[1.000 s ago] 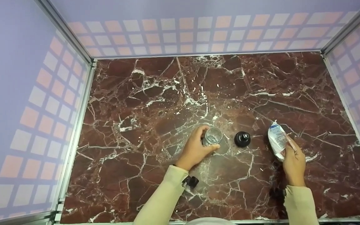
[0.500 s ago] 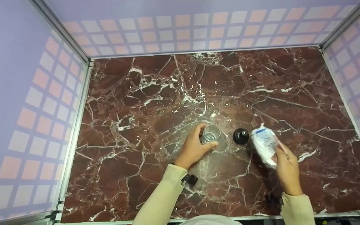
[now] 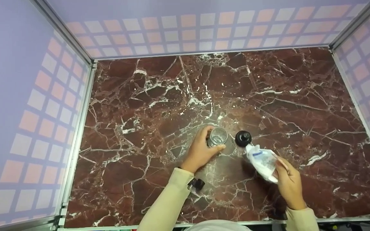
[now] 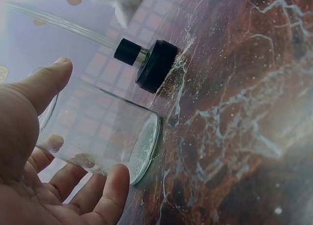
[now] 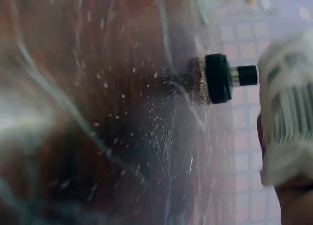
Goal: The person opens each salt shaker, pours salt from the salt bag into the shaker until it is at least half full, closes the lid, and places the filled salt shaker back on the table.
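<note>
My left hand [image 3: 201, 150] holds a clear glass jar [image 3: 218, 137] by its side, thumb on one side and fingers on the other. The jar stands upright on the marble-patterned table, its mouth uncovered. To its right sits a black stepped lid [image 3: 243, 139], wide end down; a clear tube [image 4: 63, 24] rises from it in the left wrist view. My right hand [image 3: 291, 183] pinches a crumpled white packet [image 3: 262, 162] with a blue stripe. Its narrow end overlaps the lid's edge in the head view. A striped barcode shows on the packet [image 5: 293, 112] in the right wrist view.
Small white specks [image 3: 204, 93] are scattered over the dark red table [image 3: 133, 179]. Purple walls with a pink and white grid [image 3: 188, 32] enclose its back and sides, along metal rails [image 3: 85, 106]. Cables [image 3: 365, 223] show past the front right edge.
My right hand has swung the packet left and toward the lid, turning its narrow end to the upper left. The lid sits slightly nearer the jar. My left hand stays on the jar.
</note>
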Motion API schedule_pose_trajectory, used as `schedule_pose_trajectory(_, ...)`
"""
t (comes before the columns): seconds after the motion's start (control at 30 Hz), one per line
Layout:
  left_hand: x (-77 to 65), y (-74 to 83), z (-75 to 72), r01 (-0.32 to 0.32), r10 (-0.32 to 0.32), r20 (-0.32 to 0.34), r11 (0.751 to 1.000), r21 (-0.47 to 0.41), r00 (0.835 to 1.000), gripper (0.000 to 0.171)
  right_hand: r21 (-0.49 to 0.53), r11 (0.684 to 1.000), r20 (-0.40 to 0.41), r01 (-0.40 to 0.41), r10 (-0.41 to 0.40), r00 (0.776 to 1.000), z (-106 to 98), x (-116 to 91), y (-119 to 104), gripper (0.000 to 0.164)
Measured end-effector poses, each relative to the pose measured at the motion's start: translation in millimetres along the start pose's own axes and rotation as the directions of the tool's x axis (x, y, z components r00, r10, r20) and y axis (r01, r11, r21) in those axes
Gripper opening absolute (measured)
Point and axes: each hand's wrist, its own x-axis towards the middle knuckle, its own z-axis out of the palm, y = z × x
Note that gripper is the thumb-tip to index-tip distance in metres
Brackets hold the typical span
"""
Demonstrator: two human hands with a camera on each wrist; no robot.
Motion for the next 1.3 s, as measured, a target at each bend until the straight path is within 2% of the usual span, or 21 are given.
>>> schedule_pose_trajectory(0.1,0.4,1.0,-0.7,0.0,0.0,-0.003,1.0,0.006,1.0,0.077,-0.04,0.999,0.05,-0.02,0.022,0.999,-2,-1,8,0.028)
schedule_pose_trajectory(0.2,-0.4,1.6,-0.6,0.003,-0.003,-0.005,1.0,0.001,1.0,0.078,-0.107,0.994,0.024,-0.037,0.04,0.999,3,2,20,0.026)
schedule_pose_trajectory(0.27,-1.0,1.6,0.0,0.004,-0.004,-0.001,1.0,-0.003,1.0,0.078,-0.109,0.992,0.011,-0.069,0.071,0.997,2,3,25,0.028)
schedule_pose_trajectory(0.37,-1.7,1.5,0.9,0.01,-0.01,0.002,1.0,0.004,1.0,0.079,-0.077,0.993,0.068,-0.095,0.1,0.993,-2,3,28,0.032)
schedule_pose_trajectory(0.47,-2.7,1.7,1.1,0.019,-0.019,-0.003,1.0,0.017,1.0,0.079,-0.102,0.993,0.167,-0.056,0.073,0.983,-10,1,30,0.048)
schedule_pose_trajectory(0.57,-2.9,2.1,1.5,0.02,-0.02,-0.009,1.0,0.022,1.0,0.079,-0.215,0.976,0.221,0.03,0.018,0.975,-16,-1,30,0.064)
schedule_pose_trajectory(0.7,-2.9,2.5,2.7,0.004,-0.004,-0.017,1.0,0.03,1.0,0.079,-0.35,0.933,0.257,0.087,0.006,0.966,-23,-4,28,0.056)
schedule_pose_trajectory(0.77,-2.8,2.6,3.6,-0.001,0.002,-0.018,0.999,0.032,1.0,0.079,-0.356,0.928,0.294,0.11,0.0,0.956,-27,-6,28,0.054)
schedule_pose_trajectory(0.8,-2.8,2.6,4.1,-0.002,0.002,-0.016,0.999,0.033,1.0,0.079,-0.349,0.93,0.32,0.117,0.001,0.947,-29,-8,28,0.06)
schedule_pose_trajectory(0.87,-2.4,2.6,3.9,-0.004,0.004,-0.012,0.999,0.032,1.0,0.079,-0.348,0.927,0.382,0.139,0.005,0.924,-33,-11,28,0.083)
schedule_pose_trajectory(0.93,-2.0,2.8,3.3,-0.003,0.003,-0.01,0.999,0.032,1.0,0.079,-0.364,0.912,0.445,0.191,-0.01,0.896,-33,-12,28,0.107)
schedule_pose_trajectory(0.97,-1.8,2.9,2.7,-0.001,0.001,-0.011,1.0,0.031,1.0,0.079,-0.382,0.898,0.46,0.218,-0.02,0.888,-32,-11,28,0.115)
schedule_pose_trajectory(1.0,-1.5,3.1,2.0,0.001,0.0,-0.013,1.0,0.03,1.0,0.079,-0.41,0.877,0.464,0.249,-0.034,0.885,-30,-9,28,0.116)
schedule_pose_trajectory(1.1,-1.0,3.0,0.7,0.006,-0.005,-0.019,1.0,0.027,1.0,0.079,-0.476,0.801,0.44,0.363,-0.14,0.887,-21,2,27,0.098)
schedule_pose_trajectory(1.17,-0.9,2.5,0.8,0.012,-0.012,-0.017,1.0,0.027,1.0,0.079,-0.481,0.786,0.4,0.388,-0.197,0.895,-17,9,28,0.085)
schedule_pose_trajectory(1.23,-0.8,1.6,2.0,0.014,-0.013,-0.008,0.999,0.031,1.0,0.08,-0.449,0.805,0.362,0.389,-0.235,0.902,-16,11,29,0.077)
schedule_pose_trajectory(1.3,-0.9,1.4,2.9,0.014,-0.014,0.0,0.999,0.04,1.0,0.08,-0.365,0.858,0.323,0.362,-0.248,0.913,-17,13,32,0.069)
